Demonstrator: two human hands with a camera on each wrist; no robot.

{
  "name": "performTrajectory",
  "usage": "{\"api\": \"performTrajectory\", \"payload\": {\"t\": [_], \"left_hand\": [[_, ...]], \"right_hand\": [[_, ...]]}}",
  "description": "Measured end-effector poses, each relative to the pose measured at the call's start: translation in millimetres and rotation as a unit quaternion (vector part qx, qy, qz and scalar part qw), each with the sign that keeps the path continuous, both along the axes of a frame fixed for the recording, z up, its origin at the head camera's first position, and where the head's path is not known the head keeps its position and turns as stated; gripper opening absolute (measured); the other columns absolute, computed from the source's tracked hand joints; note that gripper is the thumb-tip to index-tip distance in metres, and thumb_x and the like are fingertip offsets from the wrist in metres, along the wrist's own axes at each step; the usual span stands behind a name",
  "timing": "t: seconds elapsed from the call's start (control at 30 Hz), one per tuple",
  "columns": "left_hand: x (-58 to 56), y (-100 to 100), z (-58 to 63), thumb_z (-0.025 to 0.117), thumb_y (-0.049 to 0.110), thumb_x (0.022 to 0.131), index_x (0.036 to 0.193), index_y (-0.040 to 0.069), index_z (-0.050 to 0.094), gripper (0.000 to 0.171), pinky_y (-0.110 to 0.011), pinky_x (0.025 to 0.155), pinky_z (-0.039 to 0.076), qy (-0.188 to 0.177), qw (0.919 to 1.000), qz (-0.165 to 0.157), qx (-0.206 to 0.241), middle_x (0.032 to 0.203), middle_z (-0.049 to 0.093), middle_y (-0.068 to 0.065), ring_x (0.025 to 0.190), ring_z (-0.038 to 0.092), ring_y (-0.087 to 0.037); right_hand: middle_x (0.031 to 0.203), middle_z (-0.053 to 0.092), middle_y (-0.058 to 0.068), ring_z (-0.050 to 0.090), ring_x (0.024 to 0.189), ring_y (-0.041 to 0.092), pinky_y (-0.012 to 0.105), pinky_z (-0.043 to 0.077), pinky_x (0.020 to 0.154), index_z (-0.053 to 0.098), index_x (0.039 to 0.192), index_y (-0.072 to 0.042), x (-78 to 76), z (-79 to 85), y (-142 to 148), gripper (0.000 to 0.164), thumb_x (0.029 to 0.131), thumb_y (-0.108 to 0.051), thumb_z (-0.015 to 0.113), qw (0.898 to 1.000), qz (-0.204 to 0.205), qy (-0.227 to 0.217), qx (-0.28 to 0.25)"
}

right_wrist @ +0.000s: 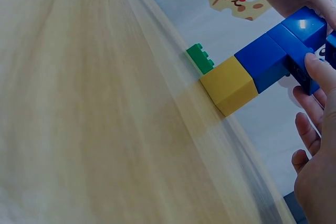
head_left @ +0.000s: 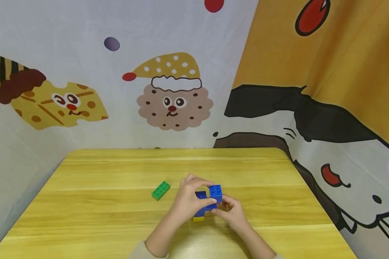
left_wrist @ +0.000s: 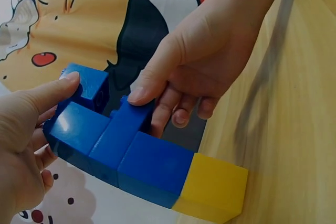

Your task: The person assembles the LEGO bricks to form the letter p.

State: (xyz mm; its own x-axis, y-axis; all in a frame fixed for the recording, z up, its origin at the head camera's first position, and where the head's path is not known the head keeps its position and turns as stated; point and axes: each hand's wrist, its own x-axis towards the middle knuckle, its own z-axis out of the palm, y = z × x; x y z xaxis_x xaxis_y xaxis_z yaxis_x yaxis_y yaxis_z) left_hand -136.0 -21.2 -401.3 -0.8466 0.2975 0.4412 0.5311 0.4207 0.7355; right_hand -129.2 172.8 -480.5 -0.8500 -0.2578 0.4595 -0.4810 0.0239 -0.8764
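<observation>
Looks like children's play corner; cannot tell whether in home or nursery. Judged by cartoon-printed cloth (head_left: 168, 25) hung round bench (head_left: 100, 216) in head view: smiling cheese (head_left: 61, 104) at nine o'clock, biscuit face (head_left: 171, 117) in spotted cap (head_left: 168, 66) at eleven, big black-and-white animal (head_left: 347, 154) at three. On wood-grain bench top, chunky toys: green brick (head_left: 161, 190) at seven, blue-and-yellow brick stack (head_left: 199, 212) at six.
</observation>
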Motion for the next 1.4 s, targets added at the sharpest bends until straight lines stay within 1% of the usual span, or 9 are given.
{"api": "performTrajectory", "payload": {"t": [0.2, 0.3, 0.43, 0.6, 0.8, 0.93, 1.07, 1.23, 1.4], "left_hand": [[1.2, 3, -0.1, 0.085, 0.032, 0.071, 0.106, 0.017, 0.073, 0.040, -0.032, 0.078, 0.036, -0.008, 0.9998, 0.004, -0.018, 0.099, 0.066, 0.014, 0.093, 0.047, -0.009], [1.8, 4, -0.9, 0.084, 0.033, 0.071, 0.106, 0.017, 0.073, 0.040, -0.031, 0.078, 0.035, -0.004, 0.9995, 0.004, -0.031, 0.099, 0.067, 0.013, 0.091, 0.045, -0.006], [2.3, 7, -3.2, 0.085, 0.033, 0.071, 0.106, 0.016, 0.073, 0.040, -0.030, 0.077, 0.035, 0.004, 0.9988, 0.007, -0.048, 0.098, 0.067, 0.012, 0.090, 0.045, -0.006], [3.6, 9, -5.6, 0.085, 0.031, 0.071, 0.105, 0.015, 0.073, 0.040, -0.030, 0.077, 0.034, 0.009, 0.9982, 0.008, -0.059, 0.097, 0.067, 0.011, 0.089, 0.046, -0.007], [4.8, 10, -7.3, 0.085, 0.029, 0.071, 0.105, 0.015, 0.072, 0.039, -0.030, 0.077, 0.034, -0.003, 0.9982, 0.009, -0.058, 0.096, 0.067, 0.011, 0.089, 0.046, -0.007], [5.6, 10, -7.4, 0.085, 0.029, 0.072, 0.105, 0.015, 0.072, 0.039, -0.030, 0.077, 0.034, -0.008, 0.9980, 0.009, -0.061, 0.096, 0.067, 0.011, 0.088, 0.046, -0.007], [5.5, 10, -8.1, 0.085, 0.029, 0.071, 0.105, 0.015, 0.072, 0.039, -0.030, 0.077, 0.034, -0.001, 0.9978, 0.008, -0.066, 0.097, 0.067, 0.010, 0.089, 0.048, -0.007], [4.4, 10, -9.1, 0.086, 0.029, 0.070, 0.103, 0.015, 0.072, 0.038, -0.030, 0.077, 0.034, 0.009, 0.9977, 0.008, -0.067, 0.096, 0.068, 0.010, 0.087, 0.049, -0.007], [4.5, 9, -9.2, 0.087, 0.028, 0.069, 0.102, 0.016, 0.072, 0.038, -0.029, 0.076, 0.035, 0.007, 0.9978, 0.008, -0.066, 0.093, 0.067, 0.011, 0.084, 0.049, -0.006]], "right_hand": [[0.089, 0.067, -0.002, 0.045, 0.071, 0.029, 0.032, 0.039, 0.063, 0.070, 0.109, -0.007, -5.3, -13.0, 3, 0.037, 0.078, 0.014, 0.070, 1.000, 0.004, -0.009, -0.006], [0.099, 0.069, 0.000, 0.052, 0.077, 0.019, 0.028, 0.044, 0.070, 0.068, 0.111, -0.003, -5.7, -13.3, 3, 0.034, 0.080, 0.011, 0.070, 1.000, 0.016, -0.018, -0.014], [0.101, 0.070, 0.002, 0.056, 0.086, 0.010, 0.027, 0.048, 0.076, 0.068, 0.111, -0.003, -6.1, -12.4, 3, 0.033, 0.080, 0.009, 0.071, 0.999, 0.025, -0.039, -0.021], [0.097, 0.070, 0.001, 0.056, 0.084, 0.010, 0.026, 0.049, 0.076, 0.068, 0.108, -0.002, -5.9, -11.4, 3, 0.030, 0.080, 0.009, 0.071, 0.999, 0.027, -0.036, -0.022], [0.098, 0.069, 0.000, 0.056, 0.083, 0.011, 0.026, 0.049, 0.075, 0.067, 0.111, 0.001, -5.8, -11.0, 2, 0.032, 0.080, 0.011, 0.069, 0.999, 0.030, -0.019, -0.018], [0.096, 0.069, -0.001, 0.056, 0.081, 0.010, 0.024, 0.047, 0.072, 0.068, 0.111, -0.001, -5.1, -11.8, 2, 0.035, 0.079, 0.013, 0.070, 0.999, 0.019, -0.022, -0.016], [0.094, 0.069, -0.003, 0.056, 0.081, 0.009, 0.023, 0.047, 0.071, 0.069, 0.110, -0.003, -4.6, -12.8, 2, 0.035, 0.078, 0.013, 0.070, 0.999, 0.015, -0.032, -0.022], [0.095, 0.070, -0.002, 0.060, 0.083, 0.010, 0.024, 0.050, 0.070, 0.068, 0.111, -0.001, -3.6, -11.1, 2, 0.035, 0.079, 0.012, 0.070, 0.999, 0.017, -0.039, -0.033], [0.093, 0.070, -0.002, 0.060, 0.080, 0.010, 0.024, 0.050, 0.067, 0.068, 0.111, 0.000, -2.8, -10.1, 1, 0.036, 0.078, 0.014, 0.070, 0.998, 0.015, -0.042, -0.041]]}}
